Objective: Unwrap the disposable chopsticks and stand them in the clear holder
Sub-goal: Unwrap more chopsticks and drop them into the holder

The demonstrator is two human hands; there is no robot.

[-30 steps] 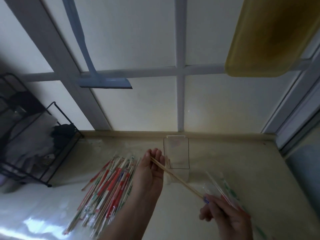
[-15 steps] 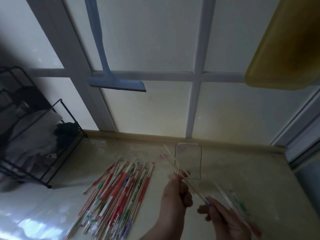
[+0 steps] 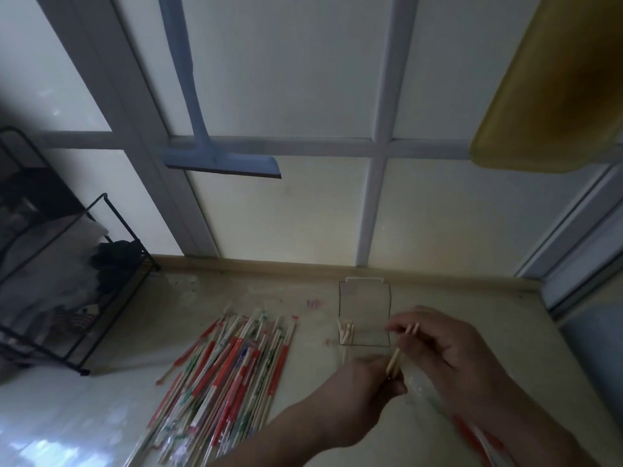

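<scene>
A pale blue squeegee (image 3: 215, 153) hangs at eleven o'clock against a frosted window with white bars (image 3: 381, 143). At two o'clock a yellow plastic tray (image 3: 553, 96) hangs before the same window. At nine o'clock a black wire rack (image 3: 111, 264) stands on the pale countertop (image 3: 472, 308), holding whitish and dark bundles too dim to name.

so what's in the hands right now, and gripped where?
A bare pale wooden chopstick pair, held by both hands: the left hand pinches its lower end, the right hand holds its upper end, beside the clear holder.
</scene>
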